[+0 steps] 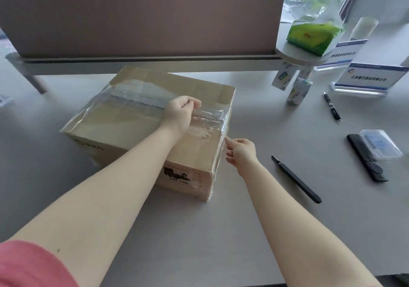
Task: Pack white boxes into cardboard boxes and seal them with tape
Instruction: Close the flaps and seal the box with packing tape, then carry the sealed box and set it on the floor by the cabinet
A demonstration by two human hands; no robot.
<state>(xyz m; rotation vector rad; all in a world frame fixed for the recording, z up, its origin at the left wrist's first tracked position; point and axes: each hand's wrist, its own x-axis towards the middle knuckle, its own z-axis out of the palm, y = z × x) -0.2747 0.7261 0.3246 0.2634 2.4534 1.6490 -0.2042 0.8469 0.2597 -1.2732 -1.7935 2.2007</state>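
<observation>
While the cardboard box (141, 132) sits closed mid-table, sealing looks under way. Right hand (240, 151), fingers loosely extended, touches clear tape (205, 120) at the box's near-right edge, gripping nothing. Farther in, left hand (178, 114) pinches the tape on top. Next: smooth it over the edge. No white boxes visible.

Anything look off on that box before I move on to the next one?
The clear tape at the right end of the cardboard box lies wrinkled and bunched over the top edge, not flat. The left hand holds it on top; the right hand is at the side edge. The box itself looks undamaged.
</observation>
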